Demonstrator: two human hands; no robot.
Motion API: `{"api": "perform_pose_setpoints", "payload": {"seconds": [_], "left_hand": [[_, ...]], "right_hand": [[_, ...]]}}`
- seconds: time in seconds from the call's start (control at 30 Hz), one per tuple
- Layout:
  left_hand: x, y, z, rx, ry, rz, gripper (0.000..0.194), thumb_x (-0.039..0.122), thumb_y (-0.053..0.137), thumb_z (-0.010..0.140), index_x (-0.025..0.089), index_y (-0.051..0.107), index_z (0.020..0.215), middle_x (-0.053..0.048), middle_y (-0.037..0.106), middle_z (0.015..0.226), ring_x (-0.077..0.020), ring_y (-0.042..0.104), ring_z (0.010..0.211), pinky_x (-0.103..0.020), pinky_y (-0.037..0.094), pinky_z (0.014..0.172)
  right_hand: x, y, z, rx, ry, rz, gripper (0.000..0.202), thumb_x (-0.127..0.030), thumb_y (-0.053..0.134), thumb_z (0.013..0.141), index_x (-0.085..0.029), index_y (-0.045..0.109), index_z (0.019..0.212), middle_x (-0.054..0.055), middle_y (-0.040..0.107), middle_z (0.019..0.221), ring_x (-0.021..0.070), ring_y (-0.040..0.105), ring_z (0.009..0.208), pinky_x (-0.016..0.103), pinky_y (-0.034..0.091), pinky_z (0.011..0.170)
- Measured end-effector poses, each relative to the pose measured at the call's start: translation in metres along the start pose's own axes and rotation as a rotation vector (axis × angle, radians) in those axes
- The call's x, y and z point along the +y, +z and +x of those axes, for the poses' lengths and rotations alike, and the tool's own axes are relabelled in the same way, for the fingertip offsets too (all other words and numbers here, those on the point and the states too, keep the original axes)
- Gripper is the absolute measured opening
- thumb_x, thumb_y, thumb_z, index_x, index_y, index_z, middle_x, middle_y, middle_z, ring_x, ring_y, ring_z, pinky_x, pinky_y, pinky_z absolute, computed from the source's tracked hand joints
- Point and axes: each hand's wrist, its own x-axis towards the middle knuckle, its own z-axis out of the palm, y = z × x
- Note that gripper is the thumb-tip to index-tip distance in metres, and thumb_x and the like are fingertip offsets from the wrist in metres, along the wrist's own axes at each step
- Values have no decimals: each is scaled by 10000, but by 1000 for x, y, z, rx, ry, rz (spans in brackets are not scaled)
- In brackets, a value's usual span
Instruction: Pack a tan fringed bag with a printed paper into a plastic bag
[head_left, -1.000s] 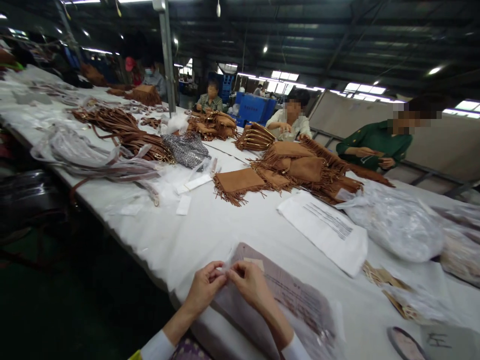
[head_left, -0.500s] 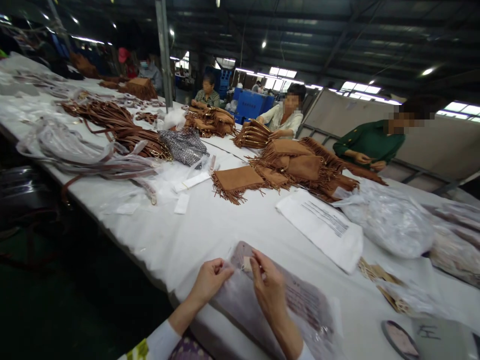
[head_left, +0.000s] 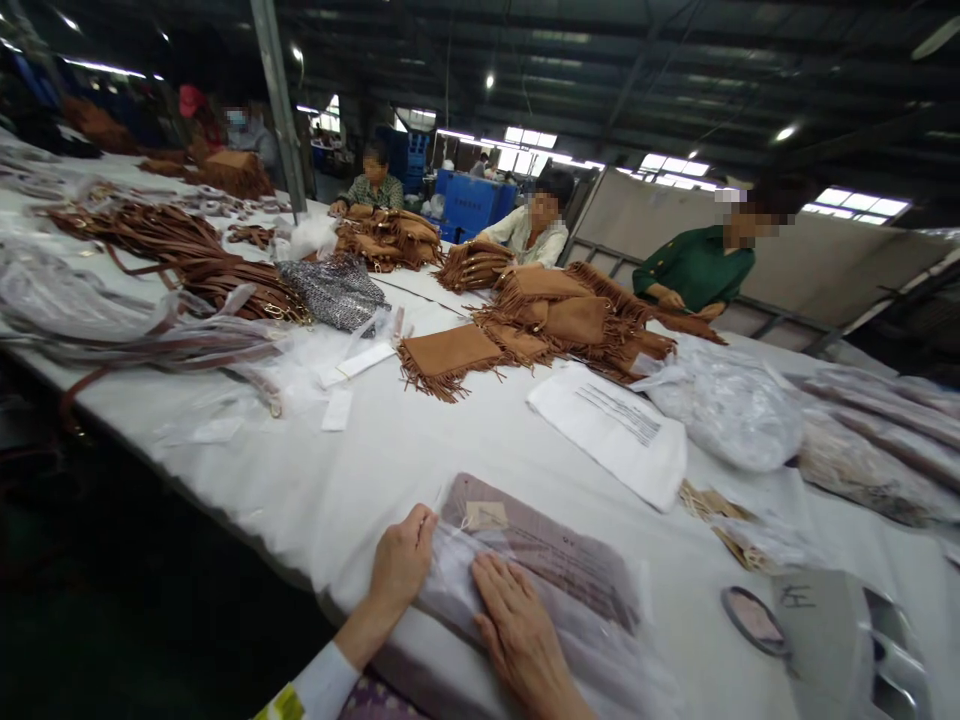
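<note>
Package (head_left: 559,565), film-wrapped, laid flat on desk (head_left: 352,490); long axis slanted from upper left to lower right in view. Left end met by left grip (head_left: 403,558), apparently closed on film edge (head_left: 447,562); middle pressed by right grip (head_left: 517,622), spread flat, nothing grasped. Tag (head_left: 487,515), printed lines: not legible.

I see a mauve packet (head_left: 570,590) with dark print at bottom centre, its tag (head_left: 486,515) beige, the table (head_left: 360,450) white. Mid-frame the bags (head_left: 577,318) look tan to me; left, the straps (head_left: 202,265) are reddish brown, the cloth (head_left: 337,290) speckled black-and-white. The upper-centre crate (head_left: 469,203) is blue, the upper-right shirt (head_left: 694,270) green.
</note>
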Motion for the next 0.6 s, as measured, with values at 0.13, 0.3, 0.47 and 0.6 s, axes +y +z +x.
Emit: {"api": "perform_pose_setpoints", "payload": {"seconds": [0.13, 0.3, 0.47, 0.6], "left_hand": [[-3, 2, 2, 12, -4, 54, 267, 325, 350, 965, 231, 537, 798, -3, 636, 666, -173, 610, 650, -252, 318, 586], [-3, -2, 11, 59, -6, 112, 279, 339, 387, 963, 225, 566, 782, -10, 655, 686, -181, 619, 665, -269, 381, 626], [7, -11, -9, 293, 320, 177, 258, 289, 375, 964, 177, 577, 1079, -101, 668, 1031, -228, 602, 989, -381, 440, 888], [11, -3, -32, 83, 791, 428, 561, 478, 463, 911, 172, 405, 1378, -136, 502, 1383, -294, 414, 1299, -491, 317, 1074]], "right_hand": [[0, 1, 1, -93, -5, -40, 628, -329, 510, 905, -166, 275, 1464, 96, 434, 1448, 257, 449, 1302, 433, 452, 1010], [-2, 2, 6, -182, 36, -56, 733, -482, 578, 854, -214, 276, 1467, 89, 350, 1498, 293, 404, 1327, 465, 396, 1036], [-3, 8, 5, -188, 74, -33, 780, -552, 552, 847, -218, 241, 1479, 91, 321, 1514, 311, 368, 1344, 489, 354, 1054], [-4, 11, 4, -171, 76, 51, 761, -522, 492, 885, -175, 189, 1491, 105, 333, 1510, 302, 316, 1372, 487, 310, 1087]]}}
